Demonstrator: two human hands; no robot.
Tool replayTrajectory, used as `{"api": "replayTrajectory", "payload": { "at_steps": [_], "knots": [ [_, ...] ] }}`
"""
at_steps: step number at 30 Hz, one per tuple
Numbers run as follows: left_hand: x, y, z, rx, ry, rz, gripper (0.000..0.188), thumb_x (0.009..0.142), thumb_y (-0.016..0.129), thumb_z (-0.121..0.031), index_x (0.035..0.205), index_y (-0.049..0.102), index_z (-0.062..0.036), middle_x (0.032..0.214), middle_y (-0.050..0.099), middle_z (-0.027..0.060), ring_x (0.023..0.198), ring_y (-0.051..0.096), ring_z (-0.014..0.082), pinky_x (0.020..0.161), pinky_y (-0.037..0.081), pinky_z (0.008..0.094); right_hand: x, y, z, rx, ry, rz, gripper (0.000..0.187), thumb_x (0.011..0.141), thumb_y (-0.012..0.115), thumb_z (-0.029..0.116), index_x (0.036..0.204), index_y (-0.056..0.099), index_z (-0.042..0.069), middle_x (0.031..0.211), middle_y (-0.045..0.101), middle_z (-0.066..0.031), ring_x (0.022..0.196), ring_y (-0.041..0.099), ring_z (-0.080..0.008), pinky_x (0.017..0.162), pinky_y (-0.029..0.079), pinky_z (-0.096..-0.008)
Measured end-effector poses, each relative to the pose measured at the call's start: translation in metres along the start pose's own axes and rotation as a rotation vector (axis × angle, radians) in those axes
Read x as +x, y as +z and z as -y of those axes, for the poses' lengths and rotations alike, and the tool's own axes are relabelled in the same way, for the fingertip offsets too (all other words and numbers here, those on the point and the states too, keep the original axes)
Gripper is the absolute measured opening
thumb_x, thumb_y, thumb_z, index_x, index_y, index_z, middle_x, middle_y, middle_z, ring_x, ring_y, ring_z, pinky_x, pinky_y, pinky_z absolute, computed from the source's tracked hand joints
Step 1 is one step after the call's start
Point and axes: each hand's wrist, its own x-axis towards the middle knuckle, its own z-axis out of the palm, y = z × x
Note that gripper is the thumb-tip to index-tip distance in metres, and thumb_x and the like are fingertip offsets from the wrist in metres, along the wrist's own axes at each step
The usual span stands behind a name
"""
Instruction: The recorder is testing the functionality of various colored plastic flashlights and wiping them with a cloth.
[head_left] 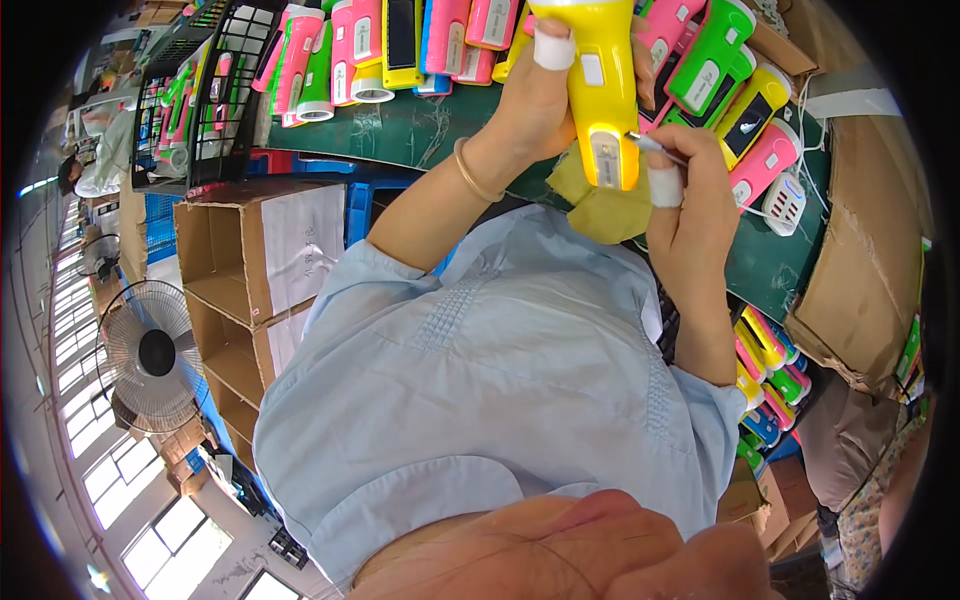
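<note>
My left hand (535, 105) is closed round a yellow flashlight (608, 105), with white tape on the thumb. The flashlight is held over the near side of the table, its silvery label end toward me. In my right hand (695, 215), which also has white tape on a finger, a slim, pointed metal tool (660, 149) is pinched. Its tip meets the edge of the flashlight near the label; its exact kind is too small to tell. Below the flashlight lies a yellow cloth (595, 205), partly hidden.
Rows of pink, green and yellow flashlights (400, 45) line the green table (410, 130). A white multi-port charger (784, 203) with cables sits at right. A black basket (205, 110), cardboard compartments (222, 250) and a fan (155, 352) stand at left. More flashlights (770, 365) lie lower right.
</note>
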Motion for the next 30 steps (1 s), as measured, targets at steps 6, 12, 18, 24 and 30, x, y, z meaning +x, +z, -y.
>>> {"api": "replayTrajectory", "payload": {
  "at_steps": [6, 12, 18, 24, 30],
  "knots": [
    [-0.002, 0.016, -0.004, 0.041, -0.116, -0.279, 0.047, 0.091, 0.038, -0.048, 0.111, 0.045, -0.0053, 0.087, 0.057, 0.0087, 0.070, 0.058, 0.0160, 0.062, 0.051, 0.0284, 0.019, -0.004, -0.008, -0.358, -0.270, -0.051, 0.025, 0.065, 0.053, -0.011, 0.088, 0.056, 0.000, 0.084, 0.055, -0.0122, 0.077, 0.055, -0.0265, 0.068, 0.046, -0.0328],
    [-0.006, 0.017, -0.001, -0.069, -0.143, -0.168, 0.044, 0.091, 0.045, -0.043, 0.103, 0.048, -0.0014, 0.082, 0.058, 0.0102, 0.071, 0.060, 0.0170, 0.063, 0.051, 0.0298, 0.031, -0.025, -0.017, 0.200, -0.049, 0.476, 0.020, 0.063, 0.057, -0.009, 0.080, 0.058, 0.001, 0.076, 0.056, -0.0105, 0.074, 0.057, -0.0273, 0.064, 0.047, -0.0339],
    [0.002, 0.022, -0.013, -0.139, -0.117, -0.224, 0.058, 0.086, 0.037, -0.059, 0.108, 0.045, -0.0061, 0.084, 0.056, 0.0073, 0.065, 0.058, 0.0162, 0.057, 0.049, 0.0268, 0.011, -0.014, -0.009, 0.168, -0.193, 0.433, 0.028, 0.063, 0.065, 0.000, 0.090, 0.059, 0.004, 0.081, 0.052, -0.0087, 0.078, 0.053, -0.0270, 0.067, 0.044, -0.0321],
    [-0.011, 0.002, 0.009, -0.579, -0.080, -0.174, 0.068, 0.080, 0.036, -0.068, 0.106, 0.045, -0.0061, 0.078, 0.054, 0.0075, 0.071, 0.055, 0.0188, 0.064, 0.048, 0.0327, -0.033, 0.000, -0.025, -0.076, -0.581, 0.308, 0.034, 0.067, 0.061, 0.006, 0.100, 0.061, 0.002, 0.079, 0.049, -0.0056, 0.071, 0.050, -0.0185, 0.058, 0.038, -0.0289],
    [-0.032, 0.021, -0.007, -0.181, 0.053, 0.175, 0.093, 0.062, 0.055, -0.076, 0.109, 0.045, 0.0028, 0.078, 0.056, 0.0096, 0.072, 0.053, 0.0217, 0.063, 0.047, 0.0334, -0.040, 0.013, -0.031, 0.031, -0.124, 0.149, 0.067, 0.051, 0.071, -0.001, 0.114, 0.049, 0.000, 0.083, 0.049, -0.0139, 0.075, 0.049, -0.0291, 0.061, 0.041, -0.0341]
  ]
}}
